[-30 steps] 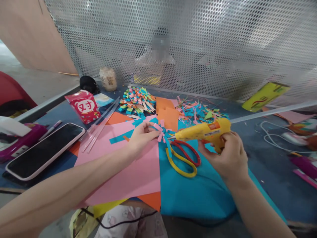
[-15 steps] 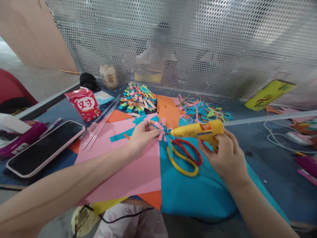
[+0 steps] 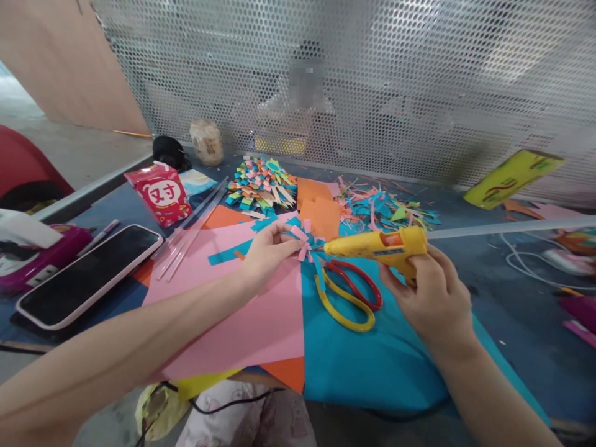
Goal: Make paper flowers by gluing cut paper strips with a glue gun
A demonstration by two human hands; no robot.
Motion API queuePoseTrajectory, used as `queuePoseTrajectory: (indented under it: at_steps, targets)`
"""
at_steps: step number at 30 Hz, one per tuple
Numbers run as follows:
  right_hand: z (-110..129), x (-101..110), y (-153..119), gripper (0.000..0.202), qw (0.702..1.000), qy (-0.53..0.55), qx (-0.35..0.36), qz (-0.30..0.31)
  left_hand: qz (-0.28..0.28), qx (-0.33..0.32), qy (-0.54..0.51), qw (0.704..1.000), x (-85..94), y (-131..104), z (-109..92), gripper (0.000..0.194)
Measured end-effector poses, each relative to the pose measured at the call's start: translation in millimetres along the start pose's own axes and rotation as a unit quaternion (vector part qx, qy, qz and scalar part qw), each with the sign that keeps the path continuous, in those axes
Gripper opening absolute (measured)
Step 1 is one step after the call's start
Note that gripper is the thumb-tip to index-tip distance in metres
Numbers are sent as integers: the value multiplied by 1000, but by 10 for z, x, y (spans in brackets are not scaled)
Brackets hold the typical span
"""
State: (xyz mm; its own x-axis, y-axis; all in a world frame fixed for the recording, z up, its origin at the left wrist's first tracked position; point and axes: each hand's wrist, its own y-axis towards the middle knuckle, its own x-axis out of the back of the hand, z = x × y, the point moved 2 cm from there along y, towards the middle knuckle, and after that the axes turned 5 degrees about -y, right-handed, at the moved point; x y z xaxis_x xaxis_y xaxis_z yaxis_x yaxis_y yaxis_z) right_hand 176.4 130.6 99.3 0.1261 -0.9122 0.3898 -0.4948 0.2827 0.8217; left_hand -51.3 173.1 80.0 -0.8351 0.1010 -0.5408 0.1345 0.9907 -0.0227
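Note:
Pinched in my left hand (image 3: pixel 270 254) is a small pink and blue paper flower (image 3: pixel 303 234) made of folded strips. My right hand (image 3: pixel 437 298) is wrapped around a yellow glue gun (image 3: pixel 358 243), a clear glue stick (image 3: pixel 503 228) running out behind it. The gun's nozzle points left and is at the middle of the flower; whether it touches cannot be made out. Just below lie scissors with red and yellow handles (image 3: pixel 347 315), on a blue paper sheet (image 3: pixel 363 366). A pink sheet (image 3: pixel 233 323) lies under my left forearm, with blue strips (image 3: pixel 228 254) on it.
Behind the sheets stand a heap of folded paper pieces (image 3: pixel 261 186) and a pile of paper scraps (image 3: pixel 382 208). To the left are a phone (image 3: pixel 88 273), clear glue sticks (image 3: pixel 186 242) and a red snack packet (image 3: pixel 161 194). A perforated metal screen (image 3: pixel 372 93) borders the back.
The view has shifted slightly. My right hand and the glue gun sit marginally further right in it; both hands keep their grips and the nozzle stays at the flower.

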Motion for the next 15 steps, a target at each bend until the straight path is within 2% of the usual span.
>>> queuePoseTrajectory:
  at_steps: [7, 15]
  targets:
    - [25, -9, -8, 57, 1000, -14, 24, 14, 38, -7, -33, 999, -22, 0, 47, 21]
    - [8, 5, 15, 56, 1000, -14, 7, 9, 24, 0, -33, 999, -19, -2, 51, 20]
